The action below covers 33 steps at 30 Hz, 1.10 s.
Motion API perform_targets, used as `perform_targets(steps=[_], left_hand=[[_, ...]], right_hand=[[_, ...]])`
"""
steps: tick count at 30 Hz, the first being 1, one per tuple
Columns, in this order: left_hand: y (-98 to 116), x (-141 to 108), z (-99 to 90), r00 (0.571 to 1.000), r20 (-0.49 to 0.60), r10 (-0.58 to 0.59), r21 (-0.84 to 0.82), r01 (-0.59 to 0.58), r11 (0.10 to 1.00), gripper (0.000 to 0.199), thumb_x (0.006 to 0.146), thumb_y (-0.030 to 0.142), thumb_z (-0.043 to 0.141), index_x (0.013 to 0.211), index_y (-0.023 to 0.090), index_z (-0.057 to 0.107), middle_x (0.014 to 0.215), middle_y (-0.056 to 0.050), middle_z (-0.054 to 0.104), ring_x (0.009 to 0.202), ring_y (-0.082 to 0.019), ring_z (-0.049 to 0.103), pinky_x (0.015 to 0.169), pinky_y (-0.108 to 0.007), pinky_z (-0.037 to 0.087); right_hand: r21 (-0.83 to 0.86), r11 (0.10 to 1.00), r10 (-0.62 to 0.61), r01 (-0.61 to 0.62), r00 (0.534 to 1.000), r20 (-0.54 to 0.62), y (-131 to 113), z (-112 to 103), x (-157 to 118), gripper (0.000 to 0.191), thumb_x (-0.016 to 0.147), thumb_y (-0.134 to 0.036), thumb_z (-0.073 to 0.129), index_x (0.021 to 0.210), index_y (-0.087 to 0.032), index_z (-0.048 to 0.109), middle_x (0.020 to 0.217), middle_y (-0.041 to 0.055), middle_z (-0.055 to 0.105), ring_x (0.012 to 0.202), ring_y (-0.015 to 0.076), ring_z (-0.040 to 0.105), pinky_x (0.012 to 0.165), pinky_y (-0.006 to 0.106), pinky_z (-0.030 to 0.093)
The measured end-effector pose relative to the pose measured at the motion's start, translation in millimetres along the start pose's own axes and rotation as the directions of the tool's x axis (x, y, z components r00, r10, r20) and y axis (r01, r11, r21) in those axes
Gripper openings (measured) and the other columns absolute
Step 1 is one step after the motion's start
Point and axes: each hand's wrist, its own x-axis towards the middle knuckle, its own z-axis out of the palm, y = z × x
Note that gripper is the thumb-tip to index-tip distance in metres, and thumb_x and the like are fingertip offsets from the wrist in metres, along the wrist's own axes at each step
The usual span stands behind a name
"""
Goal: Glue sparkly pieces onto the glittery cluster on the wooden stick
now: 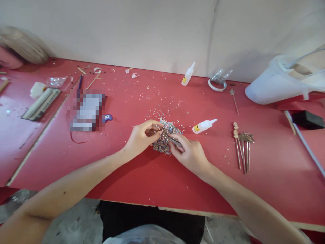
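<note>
Red table [162, 176], white bottle [203, 126] with yellow label [197, 128].

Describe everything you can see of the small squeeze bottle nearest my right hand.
The squeeze bottle looks like whitish, translucent plastic, with a rounded body narrowing to a pointed nozzle. A yellow label with dark marks, too small to read, sits near its base. It appears to lie on the red tabletop, nozzle pointing away and rightward, beyond the right hand. No hand touches it. Its fill level cannot be told.
</note>
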Motion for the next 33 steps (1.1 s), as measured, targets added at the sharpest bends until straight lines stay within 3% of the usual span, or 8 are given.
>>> perform_targets(steps=[7, 13, 20, 24, 33], left_hand=[[3.4, -0.3, -1.3, 0.999, 0.021, 0.035, 0.103, -0.037, 0.994, 0.023, 0.083, 0.024, 0.058, 0.104, 0.02, 0.065, 0.088, -0.004, 0.07, 0.075, -0.013, 0.066, 0.059, -0.019, 0.054], [1.8, 0.7, -2.1, 1.0, 0.023, 0.015, 0.091, -0.017, 0.996, 0.025, 0.082, 0.024, 0.059, 0.106, 0.021, 0.065, 0.086, -0.003, 0.069, 0.066, -0.011, 0.064, 0.056, -0.018, 0.053], [-0.6, 0.7, -2.5, 1.0, 0.029, 0.003, 0.055, -0.005, 0.998, 0.025, 0.083, 0.025, 0.058, 0.106, 0.019, 0.064, 0.084, -0.004, 0.069, 0.059, -0.01, 0.063, 0.051, -0.017, 0.052], [1.3, 1.0, -2.5, 1.0, 0.03, -0.001, 0.067, -0.001, 0.998, 0.025, 0.083, 0.023, 0.057, 0.106, 0.019, 0.065, 0.085, -0.004, 0.069, 0.062, -0.01, 0.064, 0.054, -0.018, 0.053], [6.1, 0.4, -2.4, 1.0, 0.024, 0.003, 0.122, -0.006, 0.992, 0.026, 0.082, 0.022, 0.057, 0.106, 0.018, 0.065, 0.09, -0.005, 0.071, 0.076, -0.014, 0.067, 0.06, -0.02, 0.054]], right_hand=[[-0.117, 0.989, -0.091, 0.087, 0.995, -0.029, 9.5, -0.7, 1.3, 0.025, 0.088, -0.023, 0.049, 0.106, -0.018, 0.066, 0.051, -0.0021, 0.061, 0.043, 0.0091, 0.05, 0.049, 0.021, 0.035], [-0.145, 0.986, -0.096, 0.087, 0.994, -0.055, 8.5, -2.3, 3.3, 0.025, 0.091, -0.027, 0.048, 0.106, -0.018, 0.066, 0.05, -0.002, 0.06, 0.042, 0.0096, 0.051, 0.047, 0.023, 0.032], [-0.193, 0.946, -0.25, 0.26, 0.965, 0.077, 3.5, -3.0, 0.7, 0.033, 0.094, -0.029, 0.043, 0.12, -0.021, 0.061, 0.07, 0.0011, 0.072, 0.049, 0.0107, 0.053, 0.05, 0.026, 0.032], [-0.301, 0.911, -0.263, 0.282, 0.959, 0.102, 3.7, -1.2, -0.7, 0.035, 0.094, -0.028, 0.042, 0.122, -0.023, 0.062, 0.069, 0.0013, 0.071, 0.047, 0.0107, 0.05, 0.049, 0.028, 0.029], [-0.333, 0.899, -0.268, 0.284, 0.959, 0.093, 1.2, -1.7, 0.6, 0.036, 0.093, -0.028, 0.043, 0.122, -0.022, 0.063, 0.063, 0.0015, 0.068, 0.044, 0.0103, 0.044, 0.047, 0.03, 0.025]])
